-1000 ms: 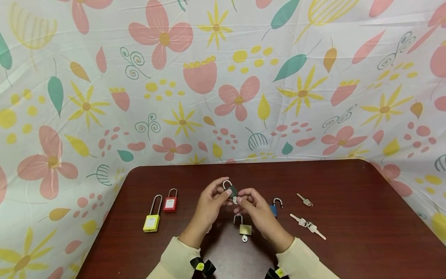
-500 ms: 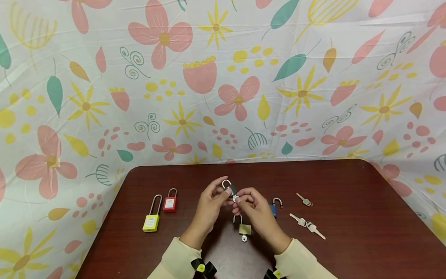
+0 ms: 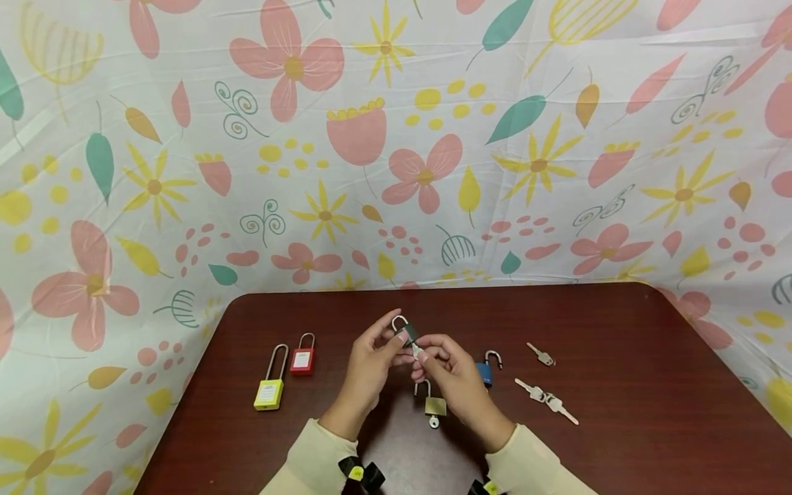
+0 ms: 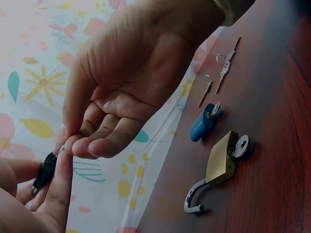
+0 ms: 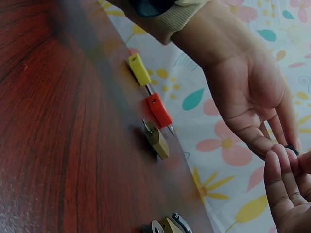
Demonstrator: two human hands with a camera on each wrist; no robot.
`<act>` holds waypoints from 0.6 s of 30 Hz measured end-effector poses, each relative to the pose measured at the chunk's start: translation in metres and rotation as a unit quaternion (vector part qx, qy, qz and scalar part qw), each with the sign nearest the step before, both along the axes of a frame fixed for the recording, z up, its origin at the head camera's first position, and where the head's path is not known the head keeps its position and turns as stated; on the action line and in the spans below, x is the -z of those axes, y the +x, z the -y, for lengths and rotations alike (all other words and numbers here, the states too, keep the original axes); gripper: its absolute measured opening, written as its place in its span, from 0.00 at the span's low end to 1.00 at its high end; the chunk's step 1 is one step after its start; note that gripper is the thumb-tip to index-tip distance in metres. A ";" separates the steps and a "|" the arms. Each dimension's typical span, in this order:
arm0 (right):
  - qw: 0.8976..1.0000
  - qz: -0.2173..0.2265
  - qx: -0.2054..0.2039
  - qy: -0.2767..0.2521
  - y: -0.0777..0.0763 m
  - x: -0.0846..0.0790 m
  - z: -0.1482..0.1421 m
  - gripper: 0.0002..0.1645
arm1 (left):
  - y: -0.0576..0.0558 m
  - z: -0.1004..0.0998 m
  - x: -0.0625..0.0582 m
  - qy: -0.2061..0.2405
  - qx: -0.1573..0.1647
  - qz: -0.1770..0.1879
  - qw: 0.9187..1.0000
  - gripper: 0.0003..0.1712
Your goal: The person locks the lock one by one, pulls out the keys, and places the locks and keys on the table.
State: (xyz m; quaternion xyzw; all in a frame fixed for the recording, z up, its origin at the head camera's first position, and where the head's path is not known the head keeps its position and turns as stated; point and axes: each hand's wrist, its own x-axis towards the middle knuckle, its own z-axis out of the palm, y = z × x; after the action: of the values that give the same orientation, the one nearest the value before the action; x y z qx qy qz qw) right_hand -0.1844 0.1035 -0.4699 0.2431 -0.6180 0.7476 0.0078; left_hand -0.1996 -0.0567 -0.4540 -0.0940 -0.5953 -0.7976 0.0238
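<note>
A small dark green padlock (image 3: 406, 333) is held up above the table in my left hand (image 3: 370, 364), thumb across its face, shackle pointing up and away. At its lower end my right hand (image 3: 454, 378) pinches a silver key (image 3: 416, 349) between thumb and finger. The left wrist view shows the dark padlock (image 4: 46, 170) edge-on, its key mostly hidden by fingertips. Under the hands lies a brass padlock (image 3: 436, 406), shackle open, with a key (image 3: 434, 423) in its bottom. A blue padlock (image 3: 484, 373) with open shackle lies beyond my right hand, partly covered by it.
A yellow long-shackle padlock (image 3: 269, 394) and a red padlock (image 3: 302, 361) lie at left. Loose keys (image 3: 544, 397) and a smaller key (image 3: 542, 355) lie at right. Another brass padlock (image 5: 158, 143) with a key shows in the right wrist view. Behind the table (image 3: 619, 330) hangs a floral cloth.
Both hands have lifted the dark green padlock slightly up and to the left. The right hand keeps its pinch on the key, and a bit more of the blue padlock shows.
</note>
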 end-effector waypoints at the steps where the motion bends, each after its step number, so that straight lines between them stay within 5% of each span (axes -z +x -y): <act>1: 1.000 0.000 -0.001 0.002 0.000 0.000 0.000 0.13 | 0.000 0.000 0.000 0.002 0.000 -0.001 1.000 0.24; 18: 1.000 -0.004 -0.002 0.027 0.000 0.002 0.000 0.16 | -0.002 0.003 -0.001 -0.001 -0.021 -0.010 1.000 0.24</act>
State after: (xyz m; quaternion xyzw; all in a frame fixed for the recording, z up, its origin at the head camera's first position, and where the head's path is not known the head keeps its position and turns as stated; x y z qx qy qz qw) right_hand -0.1840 0.1032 -0.4723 0.2474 -0.6376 0.7295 0.0024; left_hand -0.2013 -0.0597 -0.4535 -0.0899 -0.5978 -0.7952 0.0465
